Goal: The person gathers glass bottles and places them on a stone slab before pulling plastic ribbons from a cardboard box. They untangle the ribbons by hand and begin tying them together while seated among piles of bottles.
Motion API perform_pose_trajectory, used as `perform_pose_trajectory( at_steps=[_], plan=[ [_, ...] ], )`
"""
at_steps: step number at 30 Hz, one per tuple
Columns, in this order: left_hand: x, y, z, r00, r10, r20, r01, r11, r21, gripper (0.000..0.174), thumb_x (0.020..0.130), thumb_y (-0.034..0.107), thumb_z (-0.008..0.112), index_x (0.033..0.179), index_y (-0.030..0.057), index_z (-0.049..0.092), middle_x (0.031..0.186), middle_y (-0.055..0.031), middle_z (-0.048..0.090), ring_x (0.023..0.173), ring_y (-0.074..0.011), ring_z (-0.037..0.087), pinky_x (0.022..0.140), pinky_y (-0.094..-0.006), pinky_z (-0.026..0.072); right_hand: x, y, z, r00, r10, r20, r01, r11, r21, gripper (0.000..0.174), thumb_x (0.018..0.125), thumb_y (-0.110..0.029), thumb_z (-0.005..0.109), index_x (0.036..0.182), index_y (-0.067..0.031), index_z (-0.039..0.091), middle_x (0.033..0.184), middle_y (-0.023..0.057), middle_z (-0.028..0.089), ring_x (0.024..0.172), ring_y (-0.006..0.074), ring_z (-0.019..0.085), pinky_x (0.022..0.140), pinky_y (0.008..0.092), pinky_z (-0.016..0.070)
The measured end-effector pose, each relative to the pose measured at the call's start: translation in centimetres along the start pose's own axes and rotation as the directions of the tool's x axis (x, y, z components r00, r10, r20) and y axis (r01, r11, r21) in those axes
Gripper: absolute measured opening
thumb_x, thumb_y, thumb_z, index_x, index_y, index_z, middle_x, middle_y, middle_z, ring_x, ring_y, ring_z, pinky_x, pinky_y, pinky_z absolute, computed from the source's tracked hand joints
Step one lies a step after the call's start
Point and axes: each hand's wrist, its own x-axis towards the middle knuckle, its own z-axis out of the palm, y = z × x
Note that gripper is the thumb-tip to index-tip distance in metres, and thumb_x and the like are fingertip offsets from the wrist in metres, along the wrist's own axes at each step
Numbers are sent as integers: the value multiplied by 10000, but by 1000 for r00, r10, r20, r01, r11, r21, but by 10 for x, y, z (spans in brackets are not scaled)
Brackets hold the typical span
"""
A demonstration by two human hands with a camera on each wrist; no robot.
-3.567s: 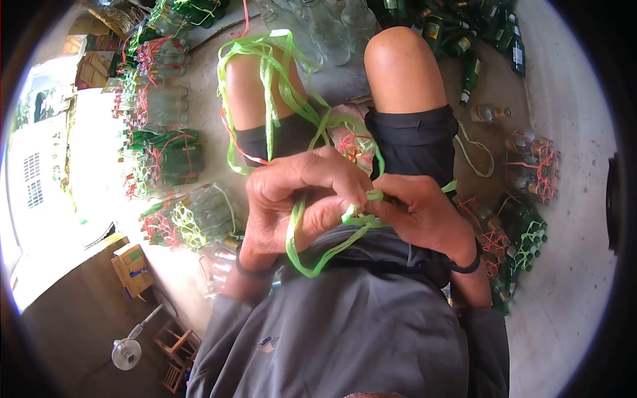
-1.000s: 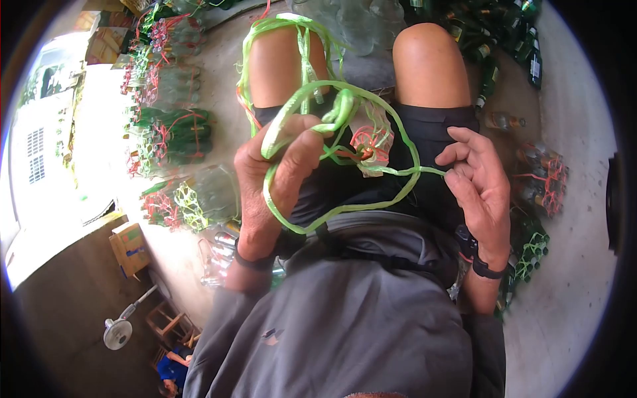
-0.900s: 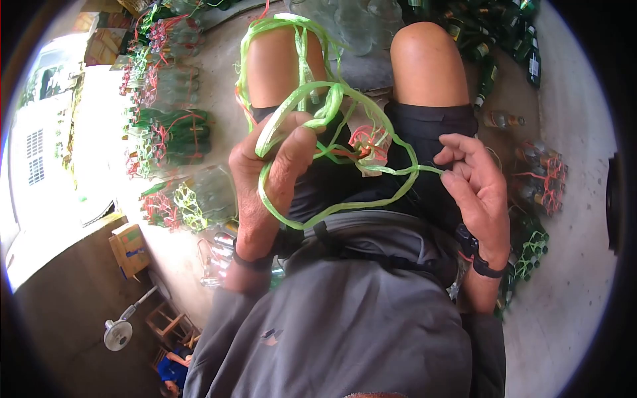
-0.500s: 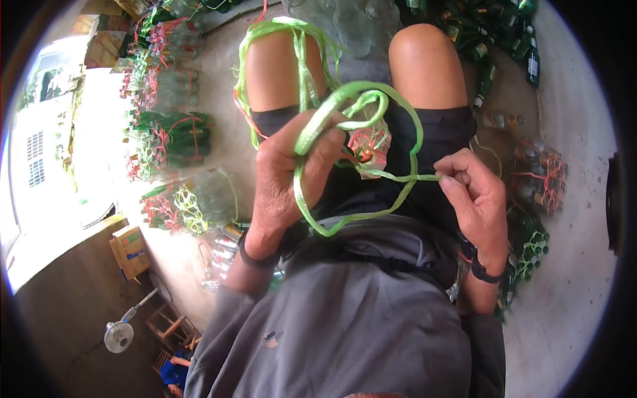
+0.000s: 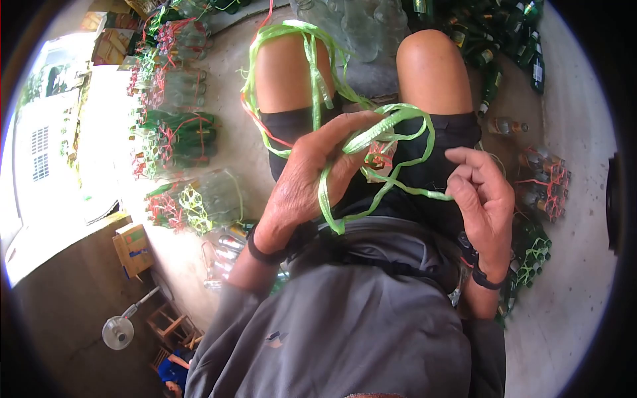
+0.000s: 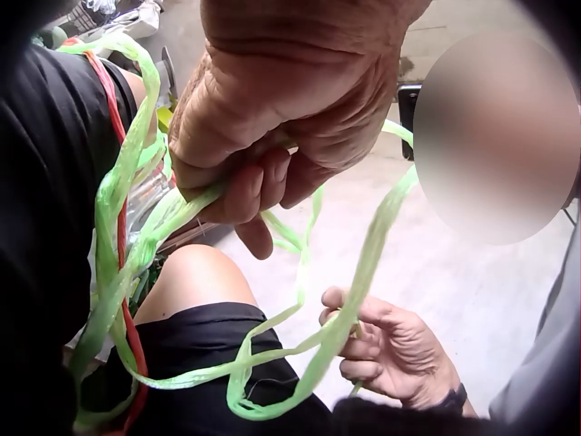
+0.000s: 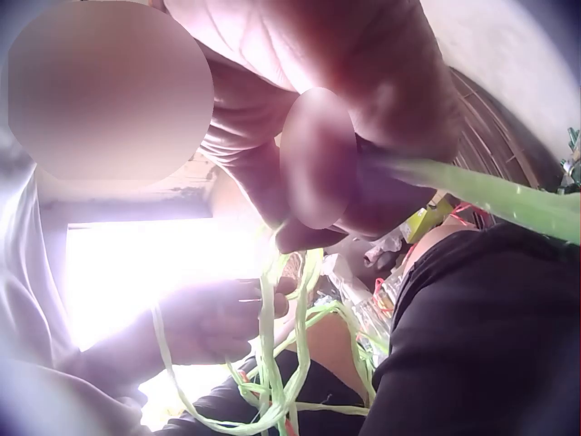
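Note:
Bright green plastic twine (image 5: pixel 378 142) hangs in loose loops between the two hands, above the lap. My left hand (image 5: pixel 322 166) grips the loops between thumb and fingers, back of the hand towards the head camera. Off to the right, my right hand (image 5: pixel 483 202) pinches a strand of the same twine between thumb and forefinger, its other fingers loosely bent. In the left wrist view, the strand (image 6: pixel 272 359) runs across to the right hand (image 6: pixel 399 350). More green twine with a red strand (image 5: pixel 269 129) drapes over the left knee (image 5: pixel 292 73).
Clear glass bottles (image 5: pixel 365 30) stand beyond the knees, and green bottles (image 5: pixel 497 40) lie at the upper right. Tied bottle bundles (image 5: pixel 179 136) line the left, others (image 5: pixel 544 182) the right. A cardboard box (image 5: pixel 133 251) and a fan (image 5: pixel 118 331) are at lower left.
Both hands were close together at the twine 3.6 seconds ago, then drew apart. In the last second the left hand moved right, and the loop narrowed. The right hand kept its strand.

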Motion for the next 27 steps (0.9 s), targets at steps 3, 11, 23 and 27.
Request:
perform_pose_trajectory(
  at_steps=[3,11,23,27],
  plan=[
    [0,0,-1,999,-34,9,34,999,-40,388,988,9,509,1370,-51,542,1210,-146,684,1132,-179,642,993,-313,499,4,-3,3,997,61,46,-62,998,15,309,981,-73,641,1270,31,604,693,-19,527,661,37,483,628,209,396],
    [10,-15,-1,980,193,54,-189,980,-68,457,950,-21,506,1407,-18,518,1220,-152,688,1017,-148,639,904,-292,508,18,8,22,975,29,219,-54,992,110,146,1018,-80,613,1108,22,666,673,-80,499,599,9,390,541,216,322],
    [4,-9,-13,994,105,-43,-104,994,36,592,926,-122,522,1496,12,435,1328,-151,662,941,-127,699,825,-263,553,6,-3,-3,989,114,98,-127,982,140,218,1035,-184,606,953,9,668,652,-49,517,550,5,421,517,199,305],
    [3,-10,-15,988,128,-88,-122,990,72,589,918,-121,530,1486,12,452,1281,-138,690,897,-108,696,795,-241,538,3,-3,-12,990,138,39,-142,978,152,247,1031,-216,617,947,11,665,659,-46,503,551,8,412,518,203,296]
  ],
)
